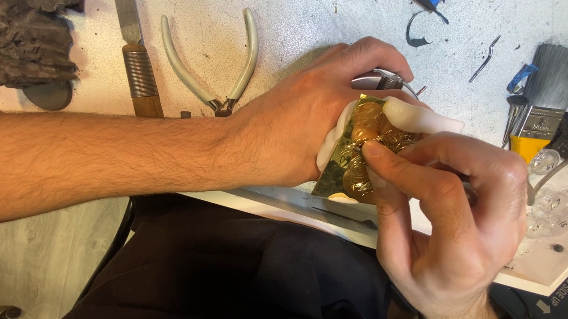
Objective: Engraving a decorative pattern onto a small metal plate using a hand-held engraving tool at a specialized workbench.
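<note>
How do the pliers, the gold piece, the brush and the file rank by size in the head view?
1. File, though cut off by the frame's top edge.
2. Pliers.
3. Brush and gold piece: alike; hands hide part of the piece.

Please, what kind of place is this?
Probably a craft or metalwork bench: pliers, a wooden-handled file and a flat brush lie on the worn white worktop, while both hands work an embossed golden metal piece.
</note>
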